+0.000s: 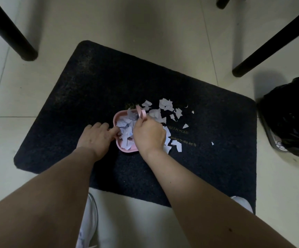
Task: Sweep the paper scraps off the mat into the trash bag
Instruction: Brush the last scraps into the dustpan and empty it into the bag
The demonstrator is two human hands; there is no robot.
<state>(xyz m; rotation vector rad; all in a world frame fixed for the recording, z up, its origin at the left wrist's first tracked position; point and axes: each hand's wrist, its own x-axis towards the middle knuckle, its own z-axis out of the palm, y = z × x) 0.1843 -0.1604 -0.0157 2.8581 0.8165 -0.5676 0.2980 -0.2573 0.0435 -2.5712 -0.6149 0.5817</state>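
A dark mat point(91, 97) lies on the tiled floor. White paper scraps point(165, 105) are scattered over its middle and right part. A small pink dustpan point(117, 117) rests on the mat, holding several scraps. My left hand point(96, 137) grips the dustpan's left edge, thumb inside it. My right hand point(149, 135) is closed around a small pink brush point(141, 112), whose head sits at the dustpan's right rim among the scraps. The black trash bag point(292, 117) stands just off the mat's right edge.
Black chair or table legs stand at the upper left point(10, 33) and upper right point(270, 43). White shoes point(89, 221) show at the mat's near edge. Pale floor tiles surround the mat.
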